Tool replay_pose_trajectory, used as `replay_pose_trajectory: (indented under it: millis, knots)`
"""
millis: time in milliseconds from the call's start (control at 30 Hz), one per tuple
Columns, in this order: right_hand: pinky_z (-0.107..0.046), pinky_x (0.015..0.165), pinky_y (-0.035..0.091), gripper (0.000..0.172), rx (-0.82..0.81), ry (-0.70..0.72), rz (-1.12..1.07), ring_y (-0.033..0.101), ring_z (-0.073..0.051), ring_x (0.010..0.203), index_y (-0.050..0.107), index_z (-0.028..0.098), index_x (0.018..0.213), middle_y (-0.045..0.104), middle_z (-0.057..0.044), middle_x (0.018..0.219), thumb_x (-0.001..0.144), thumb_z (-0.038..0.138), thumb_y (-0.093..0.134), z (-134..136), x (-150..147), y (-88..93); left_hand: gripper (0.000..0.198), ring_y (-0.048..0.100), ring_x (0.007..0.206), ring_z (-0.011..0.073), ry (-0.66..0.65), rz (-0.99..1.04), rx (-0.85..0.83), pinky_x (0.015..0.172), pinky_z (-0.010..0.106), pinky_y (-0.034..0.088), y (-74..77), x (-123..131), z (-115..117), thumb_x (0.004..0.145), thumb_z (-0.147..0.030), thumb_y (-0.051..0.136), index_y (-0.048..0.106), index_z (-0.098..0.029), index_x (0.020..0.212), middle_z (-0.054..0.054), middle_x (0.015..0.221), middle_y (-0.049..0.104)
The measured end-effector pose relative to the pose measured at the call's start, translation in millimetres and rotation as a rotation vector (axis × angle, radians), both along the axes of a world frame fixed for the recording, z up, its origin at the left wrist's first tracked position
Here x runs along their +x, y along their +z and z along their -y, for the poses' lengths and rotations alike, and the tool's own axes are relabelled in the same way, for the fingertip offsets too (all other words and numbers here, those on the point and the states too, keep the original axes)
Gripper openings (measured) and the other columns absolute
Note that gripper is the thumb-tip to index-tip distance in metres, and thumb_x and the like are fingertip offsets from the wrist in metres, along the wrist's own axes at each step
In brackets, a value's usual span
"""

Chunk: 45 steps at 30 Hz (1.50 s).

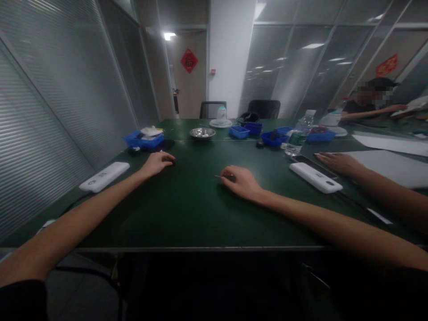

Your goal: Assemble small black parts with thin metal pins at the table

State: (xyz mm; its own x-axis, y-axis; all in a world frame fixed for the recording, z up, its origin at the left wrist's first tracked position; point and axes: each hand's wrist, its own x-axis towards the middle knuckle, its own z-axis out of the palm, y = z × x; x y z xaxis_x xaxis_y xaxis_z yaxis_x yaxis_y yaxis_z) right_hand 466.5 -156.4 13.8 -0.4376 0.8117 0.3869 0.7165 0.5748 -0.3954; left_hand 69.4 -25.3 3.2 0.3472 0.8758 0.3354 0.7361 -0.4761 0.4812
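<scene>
The head camera looks forward and down across the green table (197,209) from close above its near edge.

- I count two white power banks, one at the left (104,176) and one at the right (316,177).
- I see five blue trays, the nearest-left one (143,140).
- One metal bowl (202,133).
- One water bottle (298,135).
- Two office chairs, one (212,109).

Dark green table (200,214) fills my view. Glass partition with blinds (60,102) at 9 o'clock, more glass (301,76) at 2. White pillar (230,58) at 12, two black chairs (264,108) below it. Ceiling light (169,35) at 11, red door ornament (189,60) beside.
</scene>
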Motion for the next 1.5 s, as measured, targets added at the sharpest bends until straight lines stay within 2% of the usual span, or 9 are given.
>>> replay_pose_trajectory:
  millis: [133, 233, 500, 733, 867, 1067, 1167, 1367, 1500]
  knots:
    - [-0.033, 0.076, 0.051, 0.018, -0.007, 0.005, 0.016, 0.064, -0.020, 0.087, 0.070, 0.020, 0.107, 0.071, -0.007, 0.104, 0.099, 0.033, 0.061, -1, 1, -0.6, 0.024, 0.070, 0.099, 0.0290, 0.159, -0.065, 0.138, 0.098, 0.042, 0.051, -5.2, -33, -17, 0.083, -0.030, 0.071, 0.082, -0.020, 0.103, 0.010, 0.109, 0.077]
    - [-0.033, 0.076, 0.051, 0.018, -0.007, 0.004, 0.020, 0.064, -0.020, 0.086, 0.070, 0.020, 0.107, 0.071, -0.007, 0.103, 0.099, 0.034, 0.062, -1, 0, -0.1, 0.022, 0.068, 0.102, 0.0295, 0.195, -0.086, 0.178, 0.100, 0.042, 0.049, -9.3, -43, -23, 0.084, -0.030, 0.069, 0.082, -0.020, 0.099, 0.010, 0.110, 0.076]
    - [-0.034, 0.077, 0.050, 0.019, -0.006, 0.014, 0.034, 0.065, -0.020, 0.087, 0.070, 0.020, 0.109, 0.071, -0.008, 0.104, 0.098, 0.034, 0.062, -2, 1, -1.8, 0.018, 0.067, 0.103, 0.0289, 0.214, -0.065, 0.186, 0.102, 0.041, 0.047, -12.9, -40, -23, 0.085, -0.029, 0.068, 0.082, -0.021, 0.093, 0.009, 0.110, 0.075]
    - [-0.032, 0.077, 0.050, 0.017, -0.004, 0.016, 0.048, 0.065, -0.019, 0.087, 0.070, 0.021, 0.107, 0.071, -0.006, 0.101, 0.098, 0.032, 0.063, -4, 1, -2.9, 0.022, 0.069, 0.100, 0.0279, 0.220, -0.028, 0.189, 0.099, 0.041, 0.050, -10.6, -38, -18, 0.084, -0.024, 0.069, 0.081, -0.020, 0.102, 0.009, 0.109, 0.077]
    - [-0.032, 0.076, 0.049, 0.018, -0.005, 0.063, 0.054, 0.065, -0.019, 0.088, 0.069, 0.021, 0.109, 0.071, -0.006, 0.103, 0.099, 0.034, 0.062, -2, 1, -1.7, 0.020, 0.071, 0.095, 0.0254, 0.117, 0.052, 0.143, 0.095, 0.040, 0.053, -7.6, -12, -1, 0.085, -0.027, 0.072, 0.079, -0.019, 0.101, 0.008, 0.105, 0.078]
    - [-0.032, 0.077, 0.050, 0.021, 0.055, 0.199, 0.061, 0.065, -0.019, 0.090, 0.066, 0.020, 0.115, 0.069, -0.007, 0.109, 0.101, 0.033, 0.059, 3, 0, -0.2, 0.024, 0.069, 0.101, 0.0231, -0.300, 0.130, -0.011, 0.093, 0.039, 0.055, 0.3, 72, 63, 0.092, -0.034, 0.072, 0.077, -0.022, 0.112, 0.007, 0.112, 0.074]
    - [-0.031, 0.076, 0.048, 0.021, 0.089, 0.255, 0.079, 0.065, -0.018, 0.088, 0.066, 0.021, 0.115, 0.068, -0.006, 0.108, 0.102, 0.034, 0.058, 6, -1, 0.6, 0.030, 0.068, 0.099, 0.0215, -0.439, 0.144, -0.095, 0.090, 0.036, 0.055, 4.7, 101, 92, 0.092, -0.033, 0.074, 0.073, -0.021, 0.120, 0.006, 0.111, 0.073]
    - [-0.030, 0.072, 0.047, 0.021, 0.109, 0.278, 0.089, 0.063, -0.017, 0.084, 0.066, 0.021, 0.115, 0.067, -0.006, 0.107, 0.102, 0.034, 0.057, 9, -1, 1.9, 0.030, 0.064, 0.090, 0.0194, -0.434, 0.120, -0.048, 0.080, 0.034, 0.053, 10.1, 108, 104, 0.092, -0.034, 0.074, 0.074, -0.022, 0.120, 0.007, 0.116, 0.069]
    - [-0.030, 0.072, 0.046, 0.021, 0.107, 0.267, 0.115, 0.062, -0.017, 0.083, 0.066, 0.021, 0.116, 0.067, -0.007, 0.109, 0.103, 0.034, 0.056, 7, -1, 1.1, 0.024, 0.064, 0.086, 0.0196, -0.398, 0.114, -0.074, 0.075, 0.032, 0.051, 10.3, 106, 101, 0.091, -0.038, 0.075, 0.077, -0.020, 0.107, 0.007, 0.105, 0.070]
